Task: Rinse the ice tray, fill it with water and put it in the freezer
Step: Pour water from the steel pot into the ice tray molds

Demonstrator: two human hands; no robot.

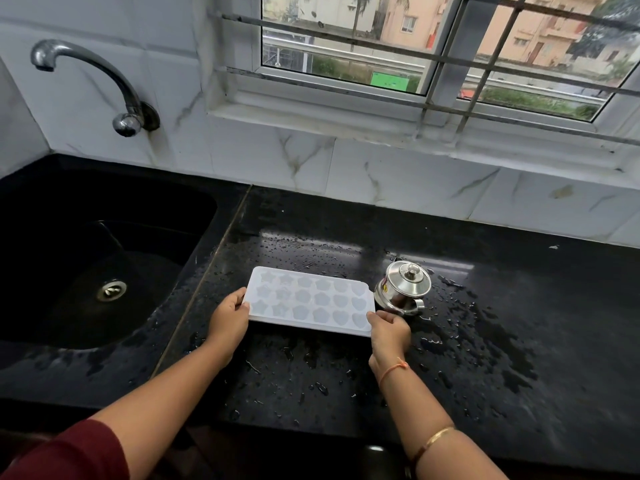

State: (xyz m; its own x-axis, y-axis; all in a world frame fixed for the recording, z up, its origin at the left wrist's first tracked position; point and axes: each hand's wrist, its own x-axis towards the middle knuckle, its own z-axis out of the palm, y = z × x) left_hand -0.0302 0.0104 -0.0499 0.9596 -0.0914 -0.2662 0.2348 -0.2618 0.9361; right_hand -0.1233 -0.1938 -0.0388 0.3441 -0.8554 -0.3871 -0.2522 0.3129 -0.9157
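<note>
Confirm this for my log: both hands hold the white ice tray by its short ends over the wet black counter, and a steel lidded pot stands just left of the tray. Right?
Not quite. The head view shows the steel lidded pot just right of the ice tray, not left. The rest holds: the left hand and right hand each grip a short end over the wet black counter.

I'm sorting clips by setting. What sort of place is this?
A home kitchen, most likely: a black sink with a wall tap set into a wet black counter, tiled wall and barred window behind. Both hands hold an ice tray beside a small steel pot.
</note>
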